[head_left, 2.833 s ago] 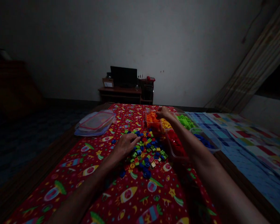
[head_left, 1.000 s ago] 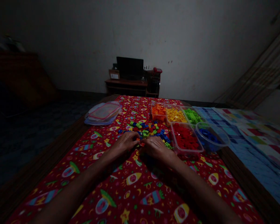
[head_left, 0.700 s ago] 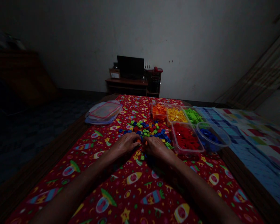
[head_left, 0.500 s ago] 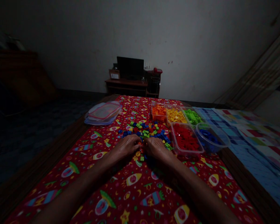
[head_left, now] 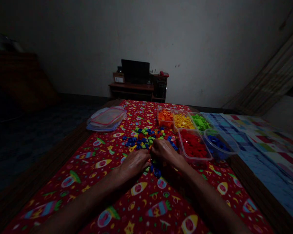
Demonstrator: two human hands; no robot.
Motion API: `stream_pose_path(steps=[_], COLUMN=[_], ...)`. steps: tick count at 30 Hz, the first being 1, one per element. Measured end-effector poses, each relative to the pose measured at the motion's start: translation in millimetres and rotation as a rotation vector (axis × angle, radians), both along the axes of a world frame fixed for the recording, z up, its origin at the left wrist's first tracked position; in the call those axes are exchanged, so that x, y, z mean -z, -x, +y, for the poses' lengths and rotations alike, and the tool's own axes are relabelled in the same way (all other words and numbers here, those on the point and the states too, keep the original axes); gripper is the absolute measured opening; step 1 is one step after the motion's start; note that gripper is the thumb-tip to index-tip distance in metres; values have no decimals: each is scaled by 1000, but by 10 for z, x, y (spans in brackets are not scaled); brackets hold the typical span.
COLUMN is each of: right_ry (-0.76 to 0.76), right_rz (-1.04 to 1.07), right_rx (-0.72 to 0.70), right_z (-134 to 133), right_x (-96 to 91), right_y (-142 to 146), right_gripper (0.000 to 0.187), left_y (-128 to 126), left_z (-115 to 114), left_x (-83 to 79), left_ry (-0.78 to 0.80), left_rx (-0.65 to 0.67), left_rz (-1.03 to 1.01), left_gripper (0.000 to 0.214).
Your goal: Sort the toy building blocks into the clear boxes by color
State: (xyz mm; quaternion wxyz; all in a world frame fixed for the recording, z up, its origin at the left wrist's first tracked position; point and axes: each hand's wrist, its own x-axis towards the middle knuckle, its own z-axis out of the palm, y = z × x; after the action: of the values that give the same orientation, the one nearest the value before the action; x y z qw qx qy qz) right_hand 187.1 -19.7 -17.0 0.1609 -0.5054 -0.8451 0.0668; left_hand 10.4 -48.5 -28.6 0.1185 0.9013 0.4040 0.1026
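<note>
A loose pile of small plastic building pieces [head_left: 138,140] in blue, green, yellow and red lies mid-table. My left hand [head_left: 136,161] is at the near side of the pile, fingers curled inward; a bit of orange shows by its fingertips. Just beyond and to the right, my right hand [head_left: 163,149] reaches down over the pieces with bent fingers. Both hands are closed, and whatever they grip is hidden. A few blue pieces [head_left: 157,172] lie on the cloth just below the hands.
Right of the pile stand tubs of orange [head_left: 165,117], yellow [head_left: 183,122], green [head_left: 201,123], red [head_left: 192,144] and blue pieces [head_left: 218,143]. Stacked lids [head_left: 107,117] lie at the left table edge. A patterned red cloth [head_left: 136,208] covers the table. A bed [head_left: 258,143] adjoins at right.
My left hand has moved nearer to me, baring a yellow piece and blue ones behind it. My right hand has shifted slightly. More blue pieces now show on the near side.
</note>
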Motion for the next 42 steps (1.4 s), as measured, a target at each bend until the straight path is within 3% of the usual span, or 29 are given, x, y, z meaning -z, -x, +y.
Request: stream_pose_path(steps=[5,11,19,23,27,31,35,38,42], right_ry=[-4,-78,102,72,14,171,494,720,900], right_rz=[-230,-265,-317,-235,-2,382,760,881,976], right_rx=[20,93,87,35,-4,0,10,-48,-121], right_z=[-89,-35,-62,-97,-7,211,314,266,185], right_x=[45,171,-56,6,67,41,34,26,13], right_y=[159,222,259,200,35,-83,-91,-75,-50], right_gripper=[16,26,24,18,15,17,24,29,34], left_y=[75,220,240,243,233,172,53,-23,-65], left_z=[90,362,497,526,512,487,519,550,531], left_x=[-33,-90,12,82,54,-25,-45,-12,83], left_ry=[21,49,77,62,56,80,130,117,15], left_rx=[26,-57,-197,-205,-213,-268,-362,-361,-260], left_rz=[24,-85,-158,-167,-220,-360,-516,-514,-429], left_gripper=[15,17,19,21,23,23,27,25,21])
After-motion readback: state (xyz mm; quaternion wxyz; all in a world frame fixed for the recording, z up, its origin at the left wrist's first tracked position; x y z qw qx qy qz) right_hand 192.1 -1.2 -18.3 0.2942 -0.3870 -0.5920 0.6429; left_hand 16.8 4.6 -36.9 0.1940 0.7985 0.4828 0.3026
